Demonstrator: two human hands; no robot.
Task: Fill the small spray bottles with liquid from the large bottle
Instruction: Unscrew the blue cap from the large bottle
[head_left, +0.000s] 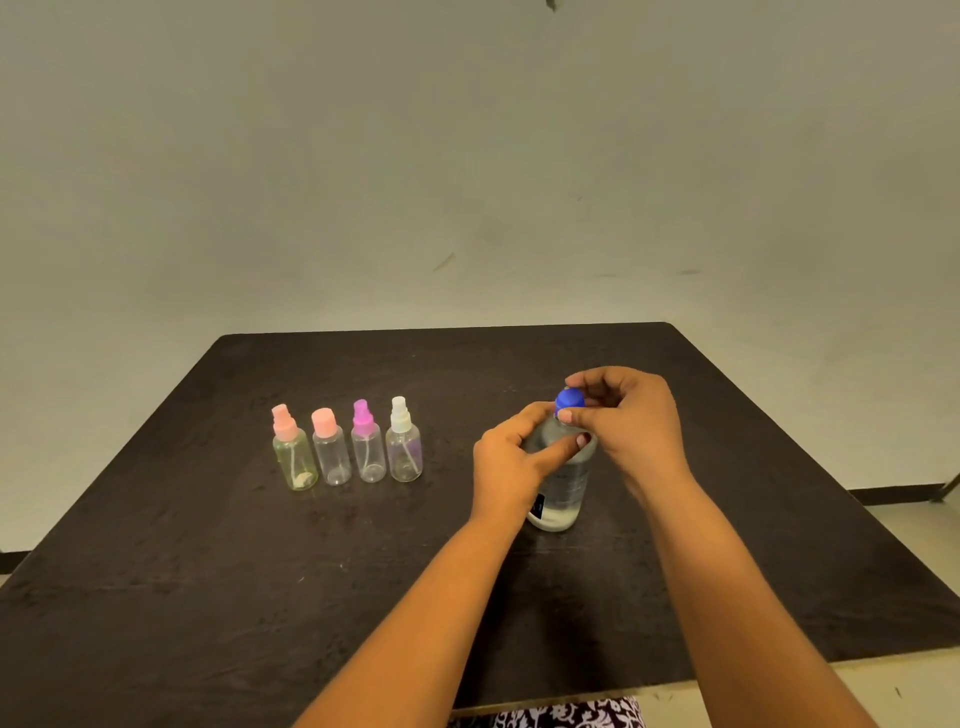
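At the bottom edge a strip of patterned cloth (571, 714) is cut off by the frame, and the dark counter (208, 597) above it is crossed by two bare forearms. Right of the counter's middle the large bottle (563, 493) is stood upright, its shoulder gripped by the left hand (511, 457) and partly hidden behind it, while its blue cap (569, 402) is pinched by the right hand (628, 415); whether the cap is loosened cannot be told. Farther left, well apart, four small spray bottles (368, 452) are lined up side by side, their contents hard to make out.
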